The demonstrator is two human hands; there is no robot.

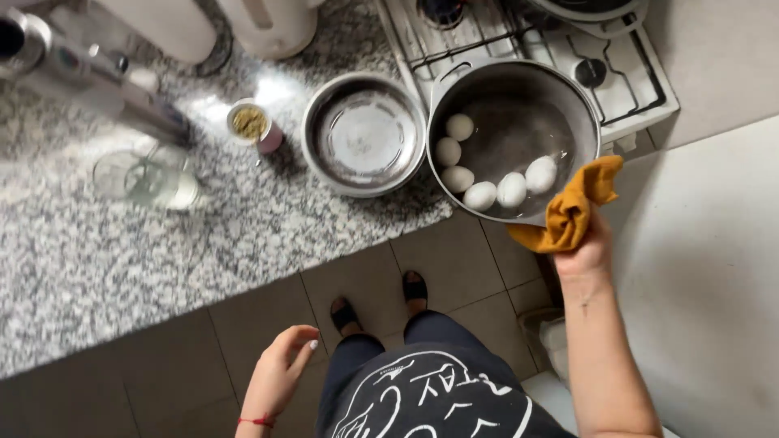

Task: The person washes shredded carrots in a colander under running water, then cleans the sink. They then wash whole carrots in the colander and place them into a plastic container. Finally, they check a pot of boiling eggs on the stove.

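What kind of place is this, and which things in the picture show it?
Most likely a home kitchen. A white gas stove stands beside a speckled granite counter. The right hand grips a pot of six eggs through a mustard cloth, and an empty steel bowl sits on the counter.

A speckled grey granite counter [122,251] carries an empty steel bowl [364,134], a small cup [253,124] of greenish stuff (contents unclear), and a clear glass jug [150,180]. Beside it a white stove [617,77] adjoins.
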